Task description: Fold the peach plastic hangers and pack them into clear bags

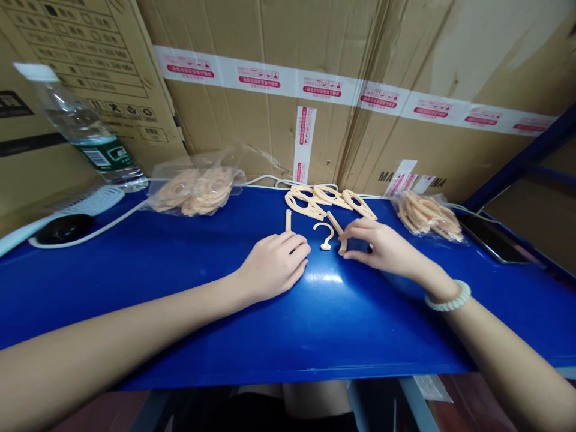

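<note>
Beige plastic parts of a folding clothes hanger lie on the blue table (225,336). My left hand (276,267) rests with its fingers curled over one hanger arm (288,220); only the far end of that arm sticks out. With thumb and fingertips my right hand (375,246) grips a second hanger arm (335,223) near its close end. Between the two hands a loose hanger hook (326,239) lies flat, its curve pointing away from me. Just behind sit several folded hangers (303,202), side by side.
Plastic bags of hanger parts stand at the left (198,189) and right (427,215). A water bottle (99,138), black mouse (65,229) and pale comb-like object (94,201) are left. A phone (492,239) lies right. Cardboard boxes (252,120) wall the back, with a white cable before them.
</note>
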### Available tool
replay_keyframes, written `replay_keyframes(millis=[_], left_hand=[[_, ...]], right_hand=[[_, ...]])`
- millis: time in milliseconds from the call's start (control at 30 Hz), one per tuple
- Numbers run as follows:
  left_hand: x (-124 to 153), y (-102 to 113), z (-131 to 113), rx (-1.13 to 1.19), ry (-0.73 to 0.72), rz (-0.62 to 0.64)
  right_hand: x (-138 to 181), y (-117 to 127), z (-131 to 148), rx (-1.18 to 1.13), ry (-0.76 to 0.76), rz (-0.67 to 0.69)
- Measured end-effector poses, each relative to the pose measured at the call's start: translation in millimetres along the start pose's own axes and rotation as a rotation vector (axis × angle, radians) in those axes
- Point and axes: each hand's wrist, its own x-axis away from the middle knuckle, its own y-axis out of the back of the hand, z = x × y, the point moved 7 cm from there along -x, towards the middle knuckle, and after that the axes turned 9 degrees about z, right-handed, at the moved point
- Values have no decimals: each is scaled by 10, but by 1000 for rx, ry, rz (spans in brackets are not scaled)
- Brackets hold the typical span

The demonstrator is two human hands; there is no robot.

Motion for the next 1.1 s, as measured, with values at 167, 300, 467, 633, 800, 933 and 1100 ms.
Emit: replay_keyframes(millis=[167,300,467,633,800,933,1100], left_hand=[[7,-4,3,-8,-5,-8],[14,-10,9,4,-3,-11],[9,2,1,-35,7,-18],[6,-3,20,-45,46,-6],[1,31,41,-51,59,-11],[-27,160,141,-33,76,-73],[-163,168,474,-4,155,2]], right_hand=[[-37,-140,-86,32,-35,33],[-6,-101,-162,24,-40,28],[1,-63,-51,73,-49,-12],[-13,-88,122,88,-9,0],[41,71,49,139,-78,-128],[143,308,-80,170,-183,-319],[211,436,-227,183,-310,-393]])
